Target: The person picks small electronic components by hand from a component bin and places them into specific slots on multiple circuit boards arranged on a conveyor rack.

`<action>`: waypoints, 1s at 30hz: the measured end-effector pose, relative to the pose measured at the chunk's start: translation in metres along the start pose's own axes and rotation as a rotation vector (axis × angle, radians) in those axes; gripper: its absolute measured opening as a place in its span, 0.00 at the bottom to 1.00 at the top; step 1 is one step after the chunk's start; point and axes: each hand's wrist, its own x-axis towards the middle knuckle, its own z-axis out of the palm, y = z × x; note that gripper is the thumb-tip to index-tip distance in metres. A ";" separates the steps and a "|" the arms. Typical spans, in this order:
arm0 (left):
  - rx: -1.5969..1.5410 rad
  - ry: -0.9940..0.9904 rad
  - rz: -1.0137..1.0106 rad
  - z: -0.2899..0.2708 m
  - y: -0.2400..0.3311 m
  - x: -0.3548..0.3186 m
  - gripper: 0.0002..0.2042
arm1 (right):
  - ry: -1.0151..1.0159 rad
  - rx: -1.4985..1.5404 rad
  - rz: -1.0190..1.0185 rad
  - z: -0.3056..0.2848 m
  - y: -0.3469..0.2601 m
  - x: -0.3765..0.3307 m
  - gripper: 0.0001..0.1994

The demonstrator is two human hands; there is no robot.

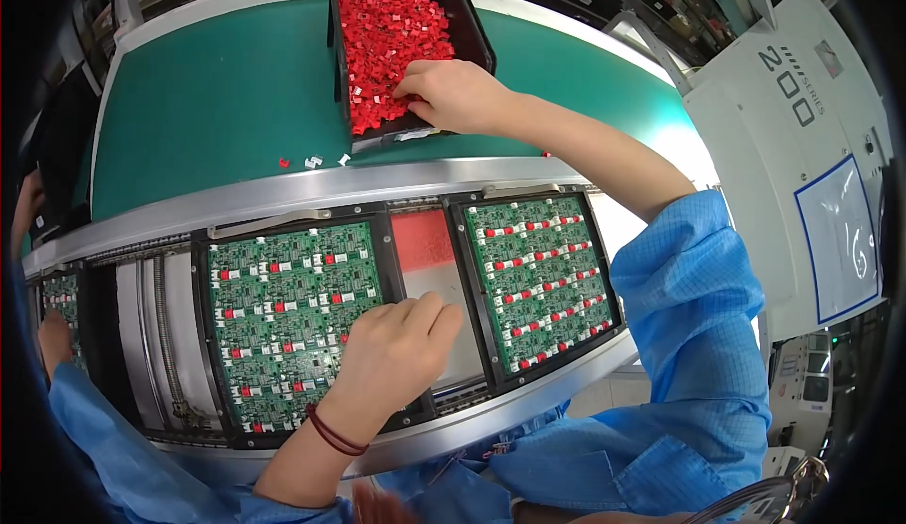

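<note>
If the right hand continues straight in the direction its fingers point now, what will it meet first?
The right hand points left into the black bin, with its fingertips already at the red parts. Going straight on, it would probably push into that pile first, then the bin's left wall; depth is hard to judge.

parts point(387, 38): red | tray point(477, 38): black | circuit boards point(293, 321): green | mat point(217, 99): green | sleeve point(694, 288): blue

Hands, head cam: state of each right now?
Left hand: fingers curled, resting on the green circuit board; anything held cannot be told.
Right hand: pinching into red parts in the black bin; grip contents unclear.
</note>
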 end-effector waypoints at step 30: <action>0.038 -0.144 -0.060 -0.005 0.000 0.000 0.08 | -0.468 0.714 0.322 -0.015 -0.068 -0.297 0.20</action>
